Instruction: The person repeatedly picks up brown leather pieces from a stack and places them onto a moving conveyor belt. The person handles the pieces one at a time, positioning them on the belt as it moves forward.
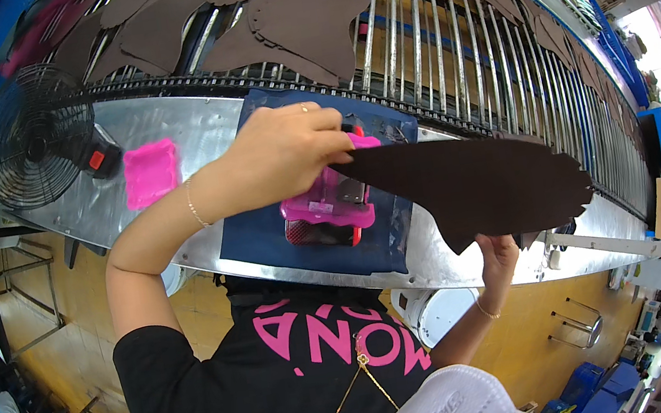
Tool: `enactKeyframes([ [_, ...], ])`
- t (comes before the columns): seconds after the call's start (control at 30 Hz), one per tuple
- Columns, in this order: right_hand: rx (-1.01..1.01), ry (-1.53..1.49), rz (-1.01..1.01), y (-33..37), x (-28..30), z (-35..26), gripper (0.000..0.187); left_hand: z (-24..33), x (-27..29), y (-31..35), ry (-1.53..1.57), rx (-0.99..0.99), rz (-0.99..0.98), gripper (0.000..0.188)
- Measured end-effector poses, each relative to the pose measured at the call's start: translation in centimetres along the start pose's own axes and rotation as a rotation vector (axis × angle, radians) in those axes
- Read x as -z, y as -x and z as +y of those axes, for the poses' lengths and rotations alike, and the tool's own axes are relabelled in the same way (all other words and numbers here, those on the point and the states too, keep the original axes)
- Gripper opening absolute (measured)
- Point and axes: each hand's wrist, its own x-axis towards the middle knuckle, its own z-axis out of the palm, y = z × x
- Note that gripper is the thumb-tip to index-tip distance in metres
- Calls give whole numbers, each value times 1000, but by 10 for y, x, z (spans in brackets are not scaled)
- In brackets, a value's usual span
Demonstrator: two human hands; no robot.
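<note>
A dark brown flat cut piece [480,185], like leather or cloth, is held up between my two hands, with a notched edge at its right end. My left hand [293,148] pinches its narrow left tip. Lower on the right, my right hand [497,259] grips the bottom edge, its fingers partly hidden behind the piece. Beneath my left hand, a bright pink plastic holder [318,206] sits on a dark blue mat [254,234]. A black and red item [321,231] shows under the holder. The piece covers the mat's right part.
A metal bench [166,115] carries the mat, a pink tray [151,174] and a black fan [37,133] at left. Beyond it runs a rack of metal bars [408,35] bearing several brown cut pieces [305,28]. A white bucket [438,310] stands below the bench.
</note>
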Motion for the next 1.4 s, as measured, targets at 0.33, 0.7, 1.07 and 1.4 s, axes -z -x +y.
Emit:
enactKeyframes([
  [0.33,61,-229,372,-38,74,-54,18,13,-24,-46,103,-128,105,24],
  [0.7,-67,-111,54,-280,0,64,39,-13,53,28,74,453,354,34],
  [1.07,-174,463,300,-279,2,81,54,-46,49,97,110,743,382,40],
  [1.4,-873,757,706,-98,110,139,84,-70,11,72,365,668,288,50],
])
